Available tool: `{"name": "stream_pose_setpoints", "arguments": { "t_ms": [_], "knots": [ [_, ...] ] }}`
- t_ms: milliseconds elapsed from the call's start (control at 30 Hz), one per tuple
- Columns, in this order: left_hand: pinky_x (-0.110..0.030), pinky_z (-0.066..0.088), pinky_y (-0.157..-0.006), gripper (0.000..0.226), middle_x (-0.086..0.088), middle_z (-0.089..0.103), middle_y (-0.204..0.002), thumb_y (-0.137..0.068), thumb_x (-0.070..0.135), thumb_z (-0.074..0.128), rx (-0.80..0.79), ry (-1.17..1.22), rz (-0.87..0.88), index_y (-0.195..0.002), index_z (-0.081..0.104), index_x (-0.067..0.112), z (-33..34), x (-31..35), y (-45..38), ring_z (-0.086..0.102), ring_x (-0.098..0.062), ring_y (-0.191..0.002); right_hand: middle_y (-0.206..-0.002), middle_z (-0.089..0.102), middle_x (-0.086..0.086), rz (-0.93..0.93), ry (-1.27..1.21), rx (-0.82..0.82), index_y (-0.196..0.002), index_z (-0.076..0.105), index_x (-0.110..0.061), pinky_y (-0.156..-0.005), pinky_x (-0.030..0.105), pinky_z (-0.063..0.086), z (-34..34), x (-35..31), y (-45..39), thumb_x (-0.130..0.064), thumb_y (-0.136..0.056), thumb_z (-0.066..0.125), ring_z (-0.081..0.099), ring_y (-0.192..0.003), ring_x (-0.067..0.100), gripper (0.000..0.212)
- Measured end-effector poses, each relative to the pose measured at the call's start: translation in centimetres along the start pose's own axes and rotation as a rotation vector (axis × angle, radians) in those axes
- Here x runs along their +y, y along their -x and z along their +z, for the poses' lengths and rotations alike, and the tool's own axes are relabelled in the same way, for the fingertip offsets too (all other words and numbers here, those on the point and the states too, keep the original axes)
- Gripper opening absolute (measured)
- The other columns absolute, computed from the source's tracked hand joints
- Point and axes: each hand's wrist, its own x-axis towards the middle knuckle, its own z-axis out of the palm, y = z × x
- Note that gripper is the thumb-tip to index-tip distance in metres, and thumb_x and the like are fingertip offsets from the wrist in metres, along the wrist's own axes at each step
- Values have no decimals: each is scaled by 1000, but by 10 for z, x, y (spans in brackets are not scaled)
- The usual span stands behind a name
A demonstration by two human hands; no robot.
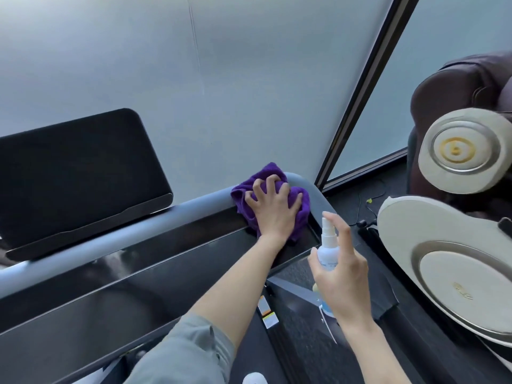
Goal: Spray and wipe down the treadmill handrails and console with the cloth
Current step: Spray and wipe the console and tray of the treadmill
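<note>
My left hand (273,209) presses a crumpled purple cloth (302,202) onto the grey handrail (138,225) at its right-hand corner, fingers spread over the cloth. My right hand (342,273) holds a small white spray bottle (328,246) upright just right of the corner, index finger resting on the nozzle top. The glossy black console panel (138,284) runs below the rail. The dark screen (77,173) stands tilted at the left.
A frosted glass wall (221,79) stands right behind the treadmill, with a dark frame post (360,90) at the right. A cream and brown massage chair (457,231) crowds the right side. Cables lie on the dark floor (360,206) between.
</note>
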Motion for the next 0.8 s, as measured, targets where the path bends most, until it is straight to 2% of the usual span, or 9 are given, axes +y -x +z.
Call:
{"name": "stream_pose_setpoints", "arguments": {
  "t_ms": [133,200,400,633,800],
  "knots": [
    [-45,17,-96,33,-4,53,-129,-89,53,58,73,25,30,-91,65,21,-17,-43,25,38,-36,-122,-67,54,-2,3,-13,-4,-132,39,-35,-57,33,48,2,-8,-4,-2,-82,68,49,-55,19,66],
    [-45,17,-96,33,-4,53,-129,-87,54,60,104,5,-34,-90,66,22,-33,-73,38,39,-37,-120,-67,55,0,-15,-34,-30,-131,39,-34,-57,37,50,9,-18,-7,-1,-82,67,51,-54,22,66],
    [-50,23,-96,35,-3,53,-128,-87,55,59,156,-57,-207,-90,67,21,-78,-146,75,39,-35,-120,-64,51,-6,-122,-136,-175,-133,37,-37,-60,35,50,52,-59,-4,-2,-82,65,51,-57,16,68],
    [-52,28,-93,35,-4,53,-125,-86,54,62,303,-86,-438,-91,68,19,-124,-234,127,40,-35,-117,-55,47,3,-217,-199,-370,-136,40,-35,-64,40,54,103,-105,21,-1,-82,62,45,-51,21,67],
    [-52,25,-98,35,-3,49,-128,-88,54,59,357,-53,-636,-96,68,21,-157,-290,164,36,-34,-122,-55,46,-5,-283,-205,-474,-137,40,-33,-67,41,55,143,-138,42,1,-82,62,45,-52,19,68]
  ]
}}
